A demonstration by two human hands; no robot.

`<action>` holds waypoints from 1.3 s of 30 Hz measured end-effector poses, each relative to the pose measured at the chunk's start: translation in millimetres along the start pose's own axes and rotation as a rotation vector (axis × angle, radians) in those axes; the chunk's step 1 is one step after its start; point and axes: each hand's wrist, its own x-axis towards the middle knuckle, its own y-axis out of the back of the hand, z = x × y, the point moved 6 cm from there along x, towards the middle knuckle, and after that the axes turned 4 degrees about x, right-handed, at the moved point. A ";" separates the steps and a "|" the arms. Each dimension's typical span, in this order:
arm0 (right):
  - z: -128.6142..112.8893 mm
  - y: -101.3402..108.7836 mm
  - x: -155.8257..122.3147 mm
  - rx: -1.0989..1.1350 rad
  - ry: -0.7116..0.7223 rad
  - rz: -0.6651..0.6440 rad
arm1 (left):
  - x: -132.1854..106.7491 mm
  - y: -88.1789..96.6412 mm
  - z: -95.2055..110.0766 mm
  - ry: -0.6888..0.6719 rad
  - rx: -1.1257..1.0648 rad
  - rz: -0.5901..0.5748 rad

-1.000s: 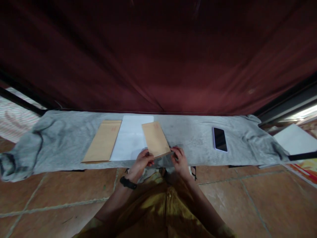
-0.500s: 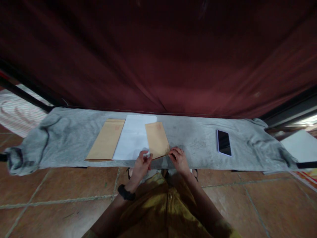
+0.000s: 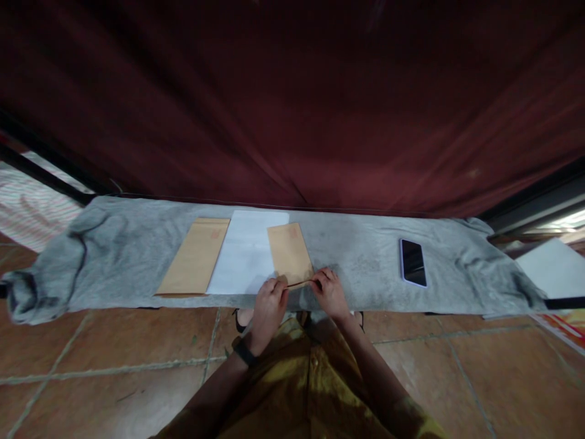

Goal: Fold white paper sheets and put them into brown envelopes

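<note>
At three o'clock of the white paper [image 3: 247, 250], the small envelope [image 3: 291, 250] has its seven and five o'clock corners pinched by left hand [image 3: 269, 308] and right hand [image 3: 331, 296], which should press evenly.

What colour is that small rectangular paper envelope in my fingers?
The paper envelope is light brown; the head view shows it best.

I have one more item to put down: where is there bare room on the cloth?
Flattest: the cloth between the held envelope and phone. Rumpled patches lie right of the phone and left of the left envelope. Crowded: from that envelope across the paper to the left hand and right hand.
</note>
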 end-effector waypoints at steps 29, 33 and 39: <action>3.2 -4.3 1.8 0.000 -0.063 0.080 | -28.4 -26.8 32.4 -0.322 0.065 -0.152; 2.2 -4.1 1.4 0.004 -0.066 0.090 | -29.2 -31.6 30.6 -0.316 0.060 -0.165; -7.3 -0.4 -6.3 0.050 -0.056 0.139 | -31.3 -35.4 29.3 -0.342 0.103 -0.179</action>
